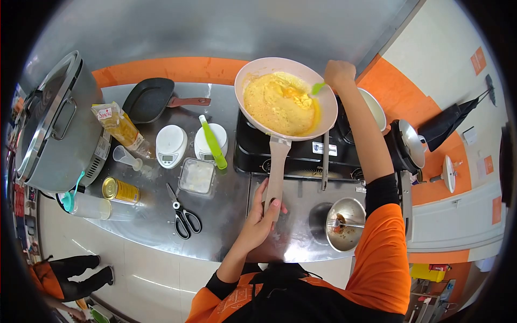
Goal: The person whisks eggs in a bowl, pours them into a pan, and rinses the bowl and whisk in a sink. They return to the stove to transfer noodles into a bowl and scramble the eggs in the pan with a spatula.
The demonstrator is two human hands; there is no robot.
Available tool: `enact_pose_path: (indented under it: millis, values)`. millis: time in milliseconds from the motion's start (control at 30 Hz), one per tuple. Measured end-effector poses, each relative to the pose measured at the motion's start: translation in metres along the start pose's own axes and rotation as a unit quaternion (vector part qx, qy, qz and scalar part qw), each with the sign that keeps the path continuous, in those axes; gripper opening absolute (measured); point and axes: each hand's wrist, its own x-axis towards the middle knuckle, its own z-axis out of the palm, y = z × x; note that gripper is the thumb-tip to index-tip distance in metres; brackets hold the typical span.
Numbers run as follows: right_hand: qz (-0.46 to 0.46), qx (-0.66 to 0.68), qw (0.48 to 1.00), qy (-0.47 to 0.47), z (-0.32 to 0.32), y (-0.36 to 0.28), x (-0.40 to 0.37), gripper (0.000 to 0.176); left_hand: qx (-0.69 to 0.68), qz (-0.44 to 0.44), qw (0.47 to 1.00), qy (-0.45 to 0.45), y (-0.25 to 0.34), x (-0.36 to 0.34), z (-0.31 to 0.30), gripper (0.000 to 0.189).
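Observation:
My left hand (263, 218) is wrapped round the handle of a pale pink frying pan (251, 70), which is tilted above the black gas stove (253, 151). Yellow egg mixture (277, 105) spreads across the pan, with thicker folds toward its upper right. At the pan's right rim, my right hand (340, 74) is closed on a green spatula (318, 88); only its green end shows over the egg, and the rest is hidden by the hand.
A steel bowl (335, 243) with a fork stands front right. Scissors (183, 215), a lidded container (196, 176), white scales (171, 142), a can (126, 191) and a black pan (148, 99) lie left. Another person (70, 277) is at lower left.

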Motion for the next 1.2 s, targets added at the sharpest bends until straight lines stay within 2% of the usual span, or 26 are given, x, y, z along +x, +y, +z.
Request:
enact_pose_path:
  millis: [167,267,300,400,433,500,533,633,733,833,933,1033,1133,1200]
  values:
    - [0.016,-0.019,0.997,0.073,0.033,-0.009,0.019,0.016,0.018,0.006,1.000,0.006,-0.004,-0.002,0.003,0.060]
    - [-0.026,-0.037,0.988,0.147,0.051,-0.027,0.033,0.013,0.018,0.032,0.999,0.002,0.001,-0.003,0.004,0.060]
    - [-0.033,-0.030,0.991,0.130,0.052,-0.034,0.037,0.013,0.015,0.030,0.999,0.001,0.004,-0.002,0.005,0.059]
    - [-0.148,0.065,0.979,0.128,0.055,-0.048,0.041,0.013,0.006,0.027,1.000,-0.002,0.008,-0.002,0.006,0.059]
    - [-0.173,0.093,0.976,0.092,0.052,-0.049,0.041,0.012,0.003,0.031,1.000,-0.004,0.004,-0.001,0.005,0.059]
    - [-0.180,0.083,0.968,0.153,0.045,-0.043,0.037,0.010,0.003,0.030,1.000,-0.007,0.002,-0.002,0.004,0.060]
    - [-0.183,0.076,0.963,0.184,0.040,-0.039,0.036,0.009,0.006,0.027,1.000,-0.008,0.003,-0.002,0.003,0.060]
    - [-0.119,-0.121,0.971,0.168,0.020,-0.016,0.032,0.014,0.018,0.026,0.999,0.000,0.003,-0.002,0.004,0.061]
    - [-0.168,-0.203,0.955,0.139,0.026,0.009,0.021,0.016,0.027,0.024,0.999,0.009,0.005,-0.003,0.004,0.062]
    - [-0.210,-0.205,0.952,0.083,0.029,0.031,-0.002,0.015,0.026,0.039,0.999,0.019,0.000,-0.002,0.007,0.062]
    - [-0.183,-0.128,0.975,0.000,0.012,0.040,-0.035,0.012,0.010,0.055,0.998,0.042,-0.004,-0.002,0.010,0.062]
    - [-0.244,-0.029,0.950,-0.190,0.000,0.041,-0.049,0.018,-0.012,0.042,0.997,0.056,-0.002,-0.002,0.014,0.062]
    - [-0.333,0.074,0.897,-0.280,-0.001,0.020,-0.056,0.021,-0.008,0.045,0.998,0.036,-0.005,-0.001,0.014,0.061]
    - [-0.350,0.106,0.891,-0.268,0.007,-0.003,-0.056,0.023,0.001,0.043,0.999,0.019,-0.006,-0.003,0.014,0.061]
